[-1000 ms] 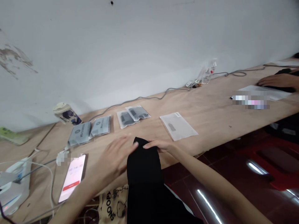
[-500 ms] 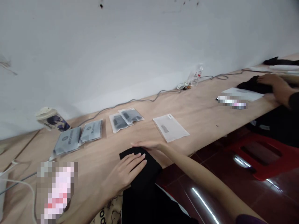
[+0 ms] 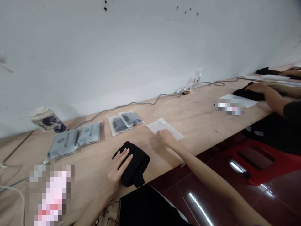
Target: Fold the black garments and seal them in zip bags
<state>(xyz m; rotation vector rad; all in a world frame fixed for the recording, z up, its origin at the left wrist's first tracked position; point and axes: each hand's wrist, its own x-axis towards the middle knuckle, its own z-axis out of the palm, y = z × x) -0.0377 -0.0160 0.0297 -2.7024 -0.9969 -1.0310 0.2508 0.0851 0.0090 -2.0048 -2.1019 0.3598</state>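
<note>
Plywood bench (image 3: 199, 122) bore black cloth (image 3: 134, 163) and plastic packets

Beside a white-painted wall (image 3: 141, 47), the left hand (image 3: 118, 166) lay flat on the soft folded cloth, fingers apart, not clamped, near the bench's front edge. The right hand (image 3: 166, 138) rested on a frosted plastic sleeve (image 3: 164, 128), its grip unclear. Grey packets (image 3: 63, 143) and clear bags (image 3: 117, 125) lay just beyond. Farther along, a co-worker's hand (image 3: 257, 88) pressed dark fabric (image 3: 246, 93).
</note>
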